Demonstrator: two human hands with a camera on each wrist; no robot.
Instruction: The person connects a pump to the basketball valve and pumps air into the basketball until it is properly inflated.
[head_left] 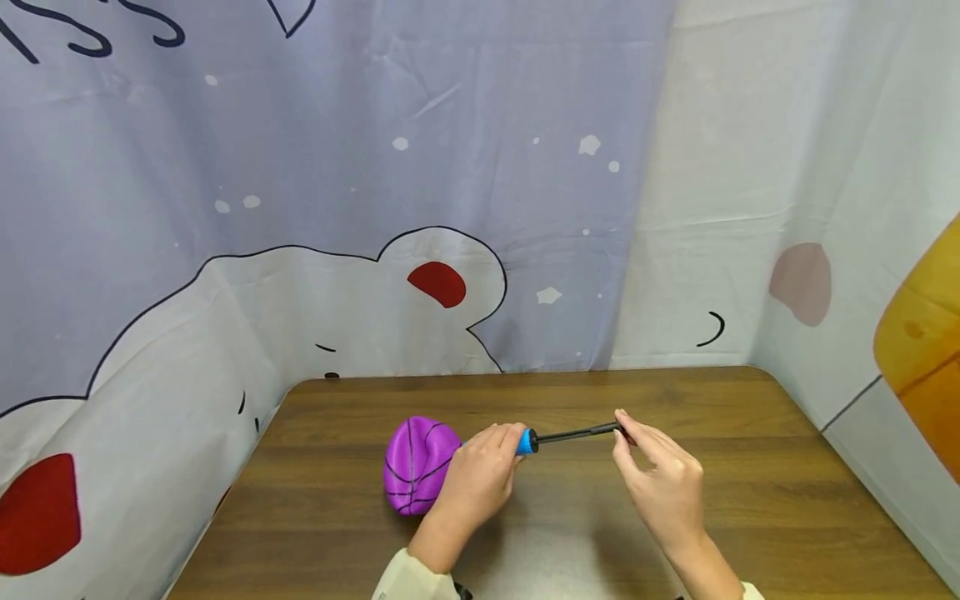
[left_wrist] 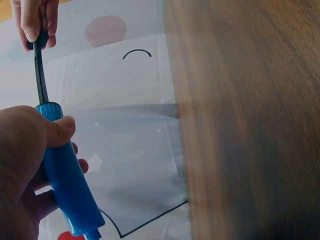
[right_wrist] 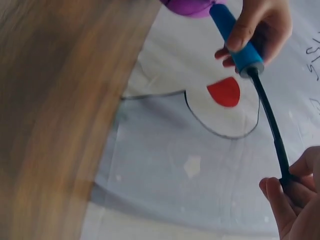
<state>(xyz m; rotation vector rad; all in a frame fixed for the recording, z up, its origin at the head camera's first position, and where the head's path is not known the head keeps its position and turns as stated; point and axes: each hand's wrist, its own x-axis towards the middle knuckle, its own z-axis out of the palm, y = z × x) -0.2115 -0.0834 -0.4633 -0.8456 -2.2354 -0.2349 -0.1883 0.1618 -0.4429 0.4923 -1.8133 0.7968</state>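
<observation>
A blue hand pump [left_wrist: 72,185] with a black rod [head_left: 576,434] is held in the air above the table. My left hand [head_left: 483,471] grips its blue barrel, thumb laid along the side near the collar. At the rod's far end my right hand [head_left: 663,483] pinches the small black handle [left_wrist: 37,41] between thumb and fingers. The rod is drawn well out of the barrel. Just left of my left hand a purple ball [head_left: 420,467] with black lines sits on the table, its top dented in. Whether the pump's tip touches the ball is hidden in the head view.
The brown wooden table [head_left: 337,550] lies under both hands. Behind it hangs a printed curtain [head_left: 525,183] with cartoon bears, meeting the table's back edge; more printed cloth [head_left: 862,292] stands along the right side.
</observation>
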